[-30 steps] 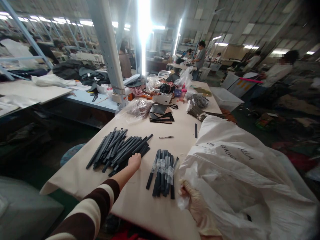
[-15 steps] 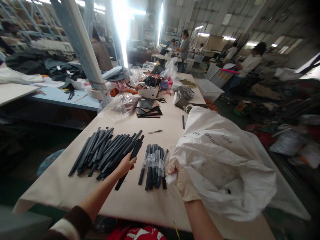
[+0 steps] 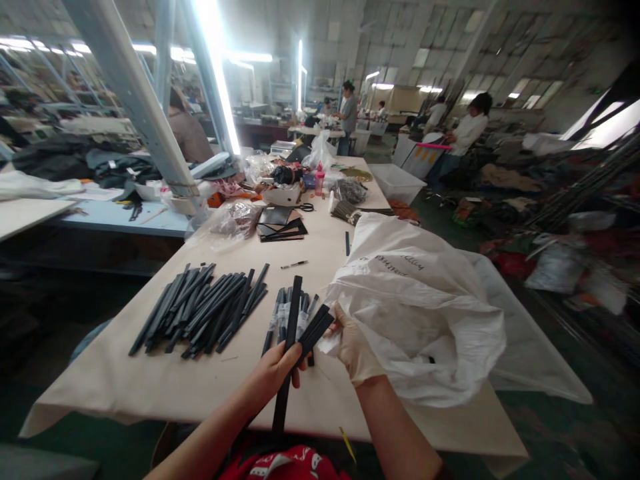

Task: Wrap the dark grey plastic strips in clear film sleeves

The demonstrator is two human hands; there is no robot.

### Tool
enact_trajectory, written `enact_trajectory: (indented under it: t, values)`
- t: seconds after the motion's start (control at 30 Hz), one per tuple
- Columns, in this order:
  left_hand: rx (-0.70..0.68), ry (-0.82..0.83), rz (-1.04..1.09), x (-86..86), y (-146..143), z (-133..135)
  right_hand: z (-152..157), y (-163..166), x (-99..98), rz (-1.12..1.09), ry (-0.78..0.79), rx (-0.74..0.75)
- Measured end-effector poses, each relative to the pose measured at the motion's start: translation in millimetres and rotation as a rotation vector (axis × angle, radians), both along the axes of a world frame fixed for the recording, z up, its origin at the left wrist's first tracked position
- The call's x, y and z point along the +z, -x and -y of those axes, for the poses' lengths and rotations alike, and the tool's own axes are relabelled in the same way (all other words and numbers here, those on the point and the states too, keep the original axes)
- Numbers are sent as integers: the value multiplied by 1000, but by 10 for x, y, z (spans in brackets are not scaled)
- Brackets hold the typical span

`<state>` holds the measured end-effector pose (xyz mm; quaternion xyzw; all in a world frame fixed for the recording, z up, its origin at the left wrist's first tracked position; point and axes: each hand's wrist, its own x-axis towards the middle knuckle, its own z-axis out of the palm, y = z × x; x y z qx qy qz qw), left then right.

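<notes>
My left hand (image 3: 277, 369) is closed round black flat strips (image 3: 291, 333), held up over the near edge of the beige table (image 3: 150, 380). My gloved right hand (image 3: 354, 347) grips the edge of a big white plastic bag (image 3: 415, 307), and its fingers touch the upper end of one strip. A loose heap of black strips (image 3: 205, 313) lies to the left. A taped bundle of strips (image 3: 283, 317) lies just behind the held ones, partly hidden by them.
Farther up the table lie a pen (image 3: 294, 265), black sheets (image 3: 280, 223), scissors, clear bags and a small box. A slanted grey post (image 3: 135, 100) rises at the left. Several people stand at tables in the back. Clutter covers the floor at right.
My left hand has taken strips from the heap and brought them toward me and to the right. My right hand has stayed on the bag's edge and now meets the strips.
</notes>
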<state>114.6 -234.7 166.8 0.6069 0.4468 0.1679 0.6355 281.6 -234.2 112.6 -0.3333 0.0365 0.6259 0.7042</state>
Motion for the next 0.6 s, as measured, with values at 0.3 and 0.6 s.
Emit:
enact_trajectory:
  t: [0.3,0.6]
  values:
    - [55,-62,78,-99,-307,284,353,-409,58,69,-64,-71]
    - [-39,-38,-9,-91,-417,282,502,-556,109,416,-28,-51]
